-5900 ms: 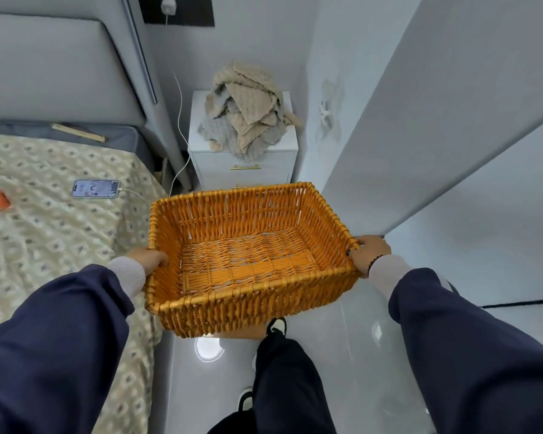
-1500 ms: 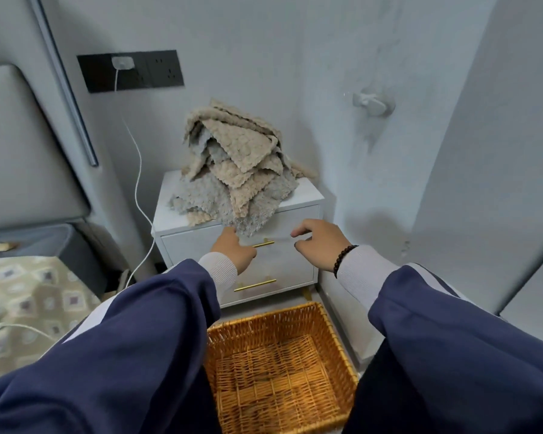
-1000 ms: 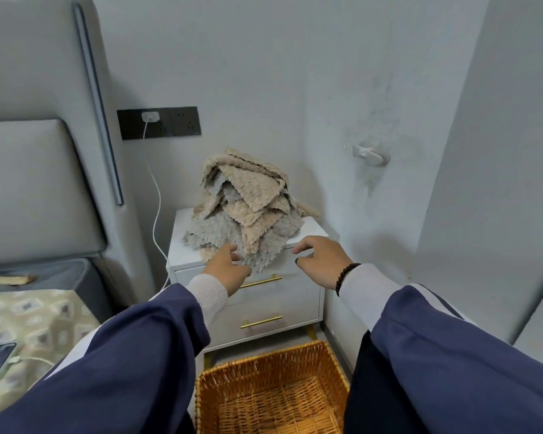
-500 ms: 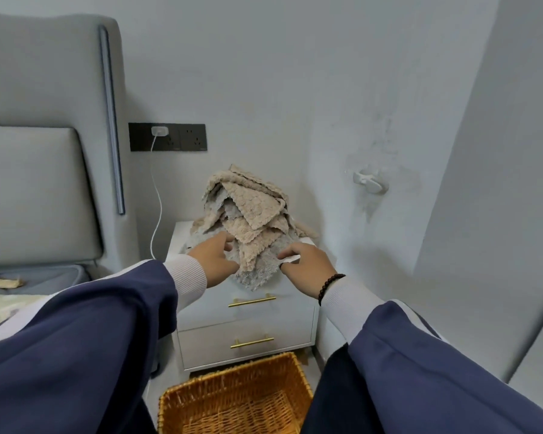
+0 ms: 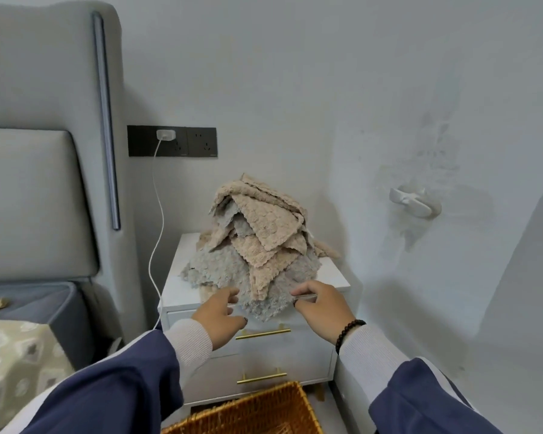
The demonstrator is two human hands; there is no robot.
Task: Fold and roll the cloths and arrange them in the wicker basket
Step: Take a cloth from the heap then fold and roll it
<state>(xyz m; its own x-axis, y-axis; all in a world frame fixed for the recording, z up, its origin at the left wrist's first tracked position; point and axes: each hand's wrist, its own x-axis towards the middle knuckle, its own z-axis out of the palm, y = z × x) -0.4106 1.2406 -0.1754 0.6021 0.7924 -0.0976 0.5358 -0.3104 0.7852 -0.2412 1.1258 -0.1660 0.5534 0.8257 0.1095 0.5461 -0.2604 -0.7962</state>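
Wicker basket (image 5: 251,415) on floor, contents unclear; both hands' fingers (image 5: 232,292) loosely open at cloth pile (image 5: 257,255).

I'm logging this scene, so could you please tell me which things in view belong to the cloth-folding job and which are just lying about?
Belongs to the job:
- pile of cloths on the nightstand
- wicker basket on the floor
- left hand and right hand, at the pile's front edge

Just lying about:
- charger and cable
- wall hook
- bed

Soft even daylight, warped edges
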